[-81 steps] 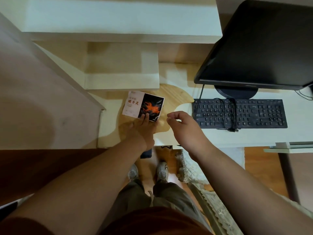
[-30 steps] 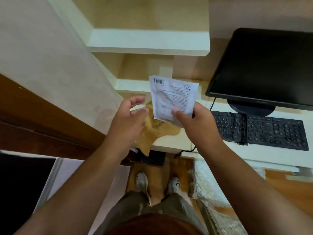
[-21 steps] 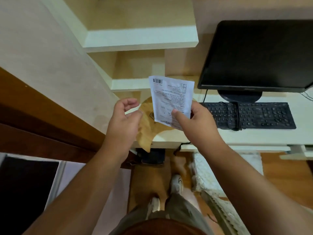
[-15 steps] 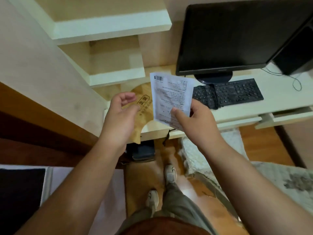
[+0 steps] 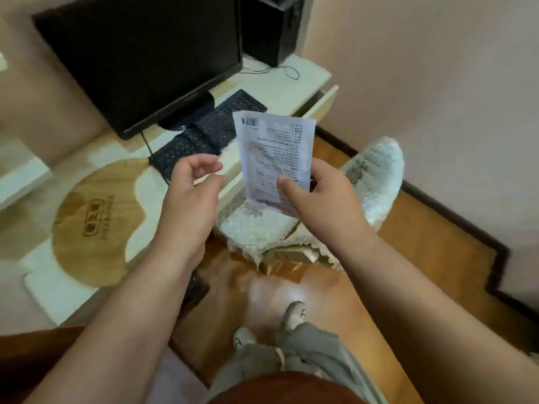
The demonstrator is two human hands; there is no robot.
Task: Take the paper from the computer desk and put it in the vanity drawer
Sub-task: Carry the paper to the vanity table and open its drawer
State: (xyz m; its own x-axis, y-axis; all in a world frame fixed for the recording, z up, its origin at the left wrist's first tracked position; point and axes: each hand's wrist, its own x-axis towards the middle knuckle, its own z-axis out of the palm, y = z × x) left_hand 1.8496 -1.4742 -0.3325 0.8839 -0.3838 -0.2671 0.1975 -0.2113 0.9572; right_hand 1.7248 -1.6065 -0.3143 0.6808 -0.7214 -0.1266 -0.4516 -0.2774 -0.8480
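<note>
We hold the paper point(image 5: 275, 158) upright in our right hand point(image 5: 318, 199), thumb pressed on its printed face near the lower edge and the other fingers behind it, so the sheet is pinched and lifted clear of the desk point(image 5: 280, 88). Its barcode corner points up, and its top edge overlaps the right end of the keyboard point(image 5: 204, 132) in our view. Our left hand point(image 5: 189, 199) hangs just beside the sheet without touching it, fingers loosely curled and holding nothing.

Below our left forearm the desk's front edge runs diagonally. A round wooden board point(image 5: 96, 220) lies near the desk's front left corner, partly over the edge. The monitor point(image 5: 140, 56) stands behind the keyboard, and a dark tower point(image 5: 271, 27) sits at the far right corner. A drawer front point(image 5: 320, 103) juts out under the right end of the desk.

Under our hands a chair with a white knitted cover point(image 5: 376, 176) is drawn up at the desk's front edge. To the right, bare wood floor point(image 5: 437, 243) runs open to the wall point(image 5: 437, 83). Our shoes point(image 5: 294, 316) stand on clear floor.
</note>
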